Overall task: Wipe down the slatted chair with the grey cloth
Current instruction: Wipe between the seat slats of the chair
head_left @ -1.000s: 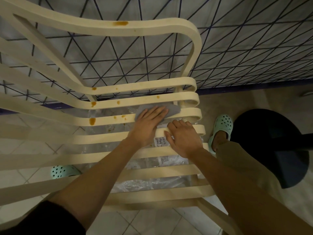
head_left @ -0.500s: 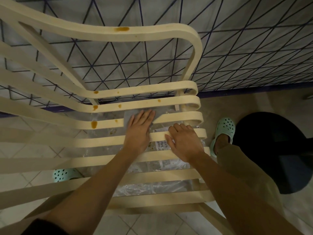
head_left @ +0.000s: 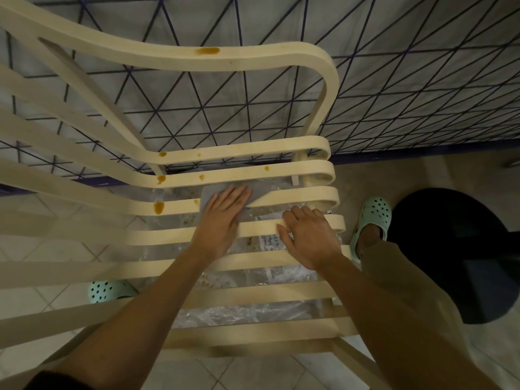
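On the slatted chair (head_left: 281,61), toward its right end, we see the left hand (head_left: 225,218) and the grey cloth (head_left: 207,197) shifted left along the slat since a second ago. They are now farther from the slat's curved right end and nearer the big orange stain (head_left: 159,207) on that slat. The right hand (head_left: 309,237) has stayed on the next slat nearer the person.

Left forearm reaches in from the lower left. The palm is down, fingers straight and together, pressing flat on the cloth and not gripping it. The heel of the hand crosses the nearer slat. Right forearm comes in from the lower right. The hand lies palm down on its slat, fingers relaxed and laid over it, thumb along the near edge, grasping nothing.

The cloth lies under the left fingers on the stained slat. Grey edges show to the left of the fingers and to their right, and the right edge ends just short of the right hand's fingertips, apart from them. More stains mark the chair's slats behind the cloth. A crumpled plastic sheet (head_left: 239,313) lies under the chair.
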Available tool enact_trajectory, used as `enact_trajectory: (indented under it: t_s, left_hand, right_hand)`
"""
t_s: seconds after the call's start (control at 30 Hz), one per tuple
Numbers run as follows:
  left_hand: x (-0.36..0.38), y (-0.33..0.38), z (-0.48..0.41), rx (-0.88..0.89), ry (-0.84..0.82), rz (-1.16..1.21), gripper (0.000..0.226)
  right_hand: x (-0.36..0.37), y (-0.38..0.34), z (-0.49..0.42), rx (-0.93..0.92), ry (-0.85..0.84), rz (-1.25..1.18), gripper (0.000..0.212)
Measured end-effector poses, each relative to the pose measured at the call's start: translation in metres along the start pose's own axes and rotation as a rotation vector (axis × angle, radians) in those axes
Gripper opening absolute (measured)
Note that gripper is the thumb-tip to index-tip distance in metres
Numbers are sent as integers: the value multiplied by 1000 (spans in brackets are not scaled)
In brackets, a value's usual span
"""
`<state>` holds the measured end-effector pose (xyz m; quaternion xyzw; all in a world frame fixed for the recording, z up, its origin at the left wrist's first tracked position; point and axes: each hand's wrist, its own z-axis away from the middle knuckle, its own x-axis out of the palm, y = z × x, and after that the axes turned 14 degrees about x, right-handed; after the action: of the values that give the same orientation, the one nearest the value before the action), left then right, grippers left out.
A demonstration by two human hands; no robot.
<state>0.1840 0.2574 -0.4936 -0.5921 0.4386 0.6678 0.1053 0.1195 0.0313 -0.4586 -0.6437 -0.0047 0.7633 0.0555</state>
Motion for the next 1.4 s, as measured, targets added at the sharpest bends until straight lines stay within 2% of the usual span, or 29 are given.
enact_trajectory:
  t_s: [0.2,0.33,0.4,0.57,0.7,0.8,1.13,1.33,1.4]
  left_hand:
    - [-12,-9,15,-82,35,8,49]
    - [2,10,-1,-303,112,1,51]
    - [7,28,-16,-354,118,30,50]
    - [12,49,-33,-199,42,27,54]
    - [7,20,-17,26,-47,-19,64]
    - [-4,-3,1,55,-74,-21,71]
    - [-27,-36,43,-183,26,-18,53]
    - [1,14,8,-543,120,-50,58]
    - [7,32,-6,-588,124,-34,62]
  right_hand:
    - [0,1,-1,-1,-10,3,43]
    - [0,0,-1,0,-17,0,43]
    - [0,0,-1,5,-9,8,40]
    - [0,-2,0,13,-1,22,37]
    - [0,-1,-1,17,-11,15,38]
    - [-1,-2,-1,7,-44,-6,41]
    - [-3,0,-4,24,-44,-45,43]
    - [-6,1,-2,23,-53,-59,44]
    - [-7,0,-2,17,-65,-66,45]
